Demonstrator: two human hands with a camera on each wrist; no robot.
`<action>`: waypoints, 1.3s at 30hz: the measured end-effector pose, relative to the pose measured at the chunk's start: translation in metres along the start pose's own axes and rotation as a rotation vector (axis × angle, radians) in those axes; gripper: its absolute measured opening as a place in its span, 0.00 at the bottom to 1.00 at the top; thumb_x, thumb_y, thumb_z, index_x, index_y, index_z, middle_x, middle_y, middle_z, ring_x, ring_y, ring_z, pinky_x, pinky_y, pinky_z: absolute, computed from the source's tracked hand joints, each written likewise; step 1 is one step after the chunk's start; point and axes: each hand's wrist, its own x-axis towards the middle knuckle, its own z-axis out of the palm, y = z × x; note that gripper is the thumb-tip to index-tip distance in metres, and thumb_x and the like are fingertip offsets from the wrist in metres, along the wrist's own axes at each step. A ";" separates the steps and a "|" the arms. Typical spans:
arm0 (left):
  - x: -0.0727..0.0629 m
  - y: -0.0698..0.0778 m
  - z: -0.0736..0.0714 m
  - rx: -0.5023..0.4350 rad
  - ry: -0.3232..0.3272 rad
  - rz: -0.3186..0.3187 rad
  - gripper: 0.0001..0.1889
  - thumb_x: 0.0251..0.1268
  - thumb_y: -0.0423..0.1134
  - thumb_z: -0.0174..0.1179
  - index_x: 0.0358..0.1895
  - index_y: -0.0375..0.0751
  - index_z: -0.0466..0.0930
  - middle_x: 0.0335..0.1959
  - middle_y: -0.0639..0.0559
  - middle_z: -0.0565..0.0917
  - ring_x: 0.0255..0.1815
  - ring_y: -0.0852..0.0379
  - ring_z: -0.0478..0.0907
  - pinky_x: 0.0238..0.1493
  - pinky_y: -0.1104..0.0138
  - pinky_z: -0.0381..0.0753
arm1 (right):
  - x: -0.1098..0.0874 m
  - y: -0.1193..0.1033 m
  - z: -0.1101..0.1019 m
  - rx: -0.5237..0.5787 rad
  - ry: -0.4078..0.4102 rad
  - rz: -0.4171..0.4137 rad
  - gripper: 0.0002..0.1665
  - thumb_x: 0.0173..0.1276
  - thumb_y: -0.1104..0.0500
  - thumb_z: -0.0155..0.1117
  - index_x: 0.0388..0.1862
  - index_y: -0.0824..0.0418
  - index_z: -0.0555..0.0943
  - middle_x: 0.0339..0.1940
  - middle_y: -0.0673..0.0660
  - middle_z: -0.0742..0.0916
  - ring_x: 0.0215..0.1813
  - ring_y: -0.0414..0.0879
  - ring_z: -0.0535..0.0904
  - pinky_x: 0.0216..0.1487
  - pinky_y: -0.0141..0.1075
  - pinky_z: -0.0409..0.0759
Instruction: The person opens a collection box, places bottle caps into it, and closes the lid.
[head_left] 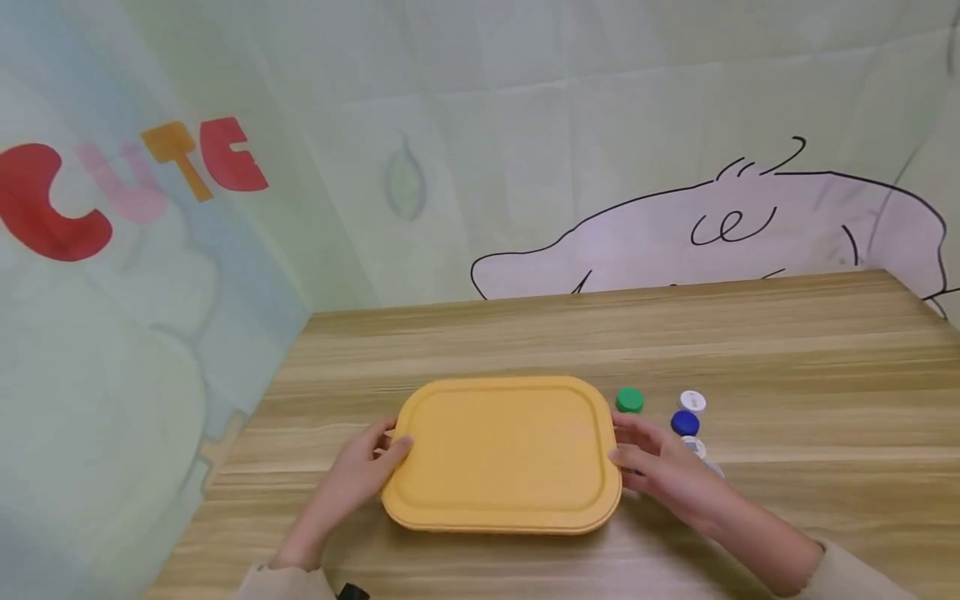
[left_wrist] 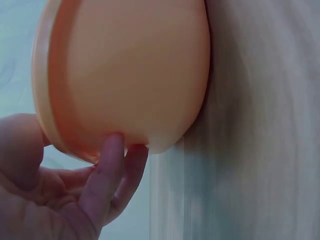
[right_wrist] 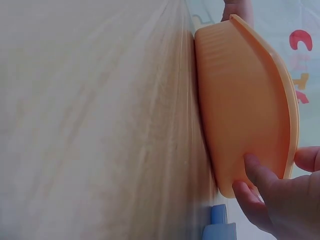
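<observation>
Box: the yellow-orange, round-cornered rectangular plastic box (right_wrist: 240, 105) sits on the near part of the wood-grain table (head_left: 787, 350), between the two hands, its flat matching plastic lid (head_left: 501, 450) on top.
Left hand: the left hand (head_left: 363, 467) holds the box's left end, thumb over the rim, fingertips against the wall beneath.
Right hand: the right hand (head_left: 667, 475) grips the right end likewise, thumb at the rim, fingers below it.
Rim grip: only fingertips bear on smooth, sloping walls; a lift with too little squeeze could let an end slip.
Lid fit: how firmly it is seated cannot be told; if loose, upward pull at the rim could part it from the box.
Uneven lift: one hand rising sooner would tilt the box and shift anything inside, which is hidden.
Caps on the right: the round green plastic cap (head_left: 630, 400) lies just beside the far right corner, a round dark-blue plastic cap (head_left: 685, 422) and a round white plastic cap (head_left: 693, 402) farther right; sliding the box right, or sweeping the right hand, could scatter them.
</observation>
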 end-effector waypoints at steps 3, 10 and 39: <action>-0.003 0.002 0.003 -0.024 -0.010 0.005 0.20 0.67 0.44 0.53 0.57 0.36 0.72 0.32 0.48 0.78 0.32 0.58 0.76 0.30 0.68 0.76 | -0.004 0.001 -0.003 -0.003 -0.004 0.002 0.40 0.67 0.63 0.54 0.70 0.74 0.48 0.62 0.70 0.67 0.52 0.42 0.74 0.51 0.37 0.77; -0.008 0.004 0.009 -0.060 -0.036 -0.020 0.21 0.66 0.45 0.54 0.58 0.36 0.71 0.32 0.48 0.77 0.31 0.57 0.76 0.29 0.68 0.77 | -0.015 0.003 -0.010 -0.027 -0.003 -0.008 0.37 0.68 0.62 0.53 0.69 0.76 0.50 0.60 0.67 0.70 0.52 0.41 0.75 0.51 0.38 0.77; -0.032 0.021 0.010 -0.217 -0.074 -0.079 0.29 0.60 0.42 0.62 0.60 0.28 0.69 0.43 0.41 0.73 0.34 0.55 0.78 0.29 0.65 0.82 | -0.037 -0.008 -0.027 -0.078 -0.017 0.090 0.42 0.65 0.64 0.58 0.70 0.76 0.47 0.47 0.60 0.72 0.45 0.45 0.79 0.44 0.41 0.81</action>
